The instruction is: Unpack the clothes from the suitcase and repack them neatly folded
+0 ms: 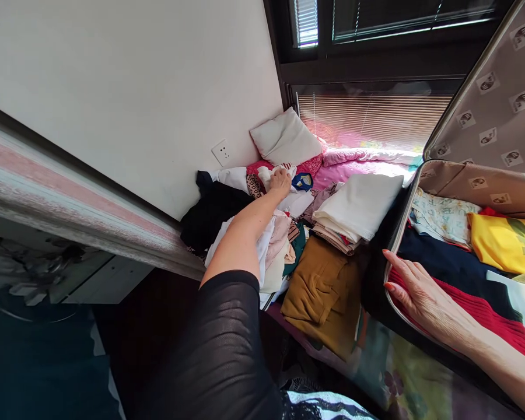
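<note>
My left hand point(281, 181) reaches far into a heap of clothes, its fingers closed on a white garment point(265, 175) with some red stripes near it; the fingertips are partly hidden. Close by lie a blue piece of clothing point(303, 181) and black clothes point(216, 213). My right hand point(420, 291) rests with fingers stretched out over the near left rim of an open suitcase point(378, 286). Inside the case are a red ribbed knit point(485, 315), a dark navy garment point(441, 254), a yellow one point(505, 242) and a light patterned one point(446, 216).
A folded white cloth stack point(361, 204) and folded mustard-brown clothes point(321, 286) sit between heap and suitcase. Behind are a pale cushion point(289, 140), pink bedding point(350, 166) and a window with blinds point(371, 119). A wall with a socket point(221, 153) borders the left.
</note>
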`<state>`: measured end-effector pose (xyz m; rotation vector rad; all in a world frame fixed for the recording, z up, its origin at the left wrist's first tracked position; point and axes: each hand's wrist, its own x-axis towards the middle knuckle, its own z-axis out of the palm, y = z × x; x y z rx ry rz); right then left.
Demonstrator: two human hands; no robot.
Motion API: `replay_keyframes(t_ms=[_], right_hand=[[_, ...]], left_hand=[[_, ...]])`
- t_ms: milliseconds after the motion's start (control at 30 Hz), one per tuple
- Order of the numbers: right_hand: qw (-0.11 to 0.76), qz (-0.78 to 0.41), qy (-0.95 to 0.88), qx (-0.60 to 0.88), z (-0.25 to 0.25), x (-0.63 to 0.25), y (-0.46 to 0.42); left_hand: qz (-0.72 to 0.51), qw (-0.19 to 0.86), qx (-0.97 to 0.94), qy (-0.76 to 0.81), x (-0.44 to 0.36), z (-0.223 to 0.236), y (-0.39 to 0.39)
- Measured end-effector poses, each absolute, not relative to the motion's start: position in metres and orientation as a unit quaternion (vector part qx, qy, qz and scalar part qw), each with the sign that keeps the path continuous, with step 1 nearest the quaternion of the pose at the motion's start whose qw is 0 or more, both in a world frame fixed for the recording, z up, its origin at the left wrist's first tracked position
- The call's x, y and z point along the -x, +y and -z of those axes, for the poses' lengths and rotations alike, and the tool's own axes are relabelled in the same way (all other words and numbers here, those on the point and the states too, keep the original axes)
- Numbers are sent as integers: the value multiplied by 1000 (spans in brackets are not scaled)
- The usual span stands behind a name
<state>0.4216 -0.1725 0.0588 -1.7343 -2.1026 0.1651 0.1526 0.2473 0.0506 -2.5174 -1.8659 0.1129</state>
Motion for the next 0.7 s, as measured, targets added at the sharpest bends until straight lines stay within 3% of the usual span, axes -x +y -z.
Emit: replay_keyframes(t_ms=[167,333,700], right_hand=[[212,-74,-751,621,-60,-422,-171],[212,-97,-748,622,-61,-423,-170],[224,-111,-738,627,-58,-422,-177]], left_hand=[[-34,4,795,-606,-139,-58,256],[-27,-67,707,-703,-108,-58,284],[-84,-105,740,-659,-99,-44,328]])
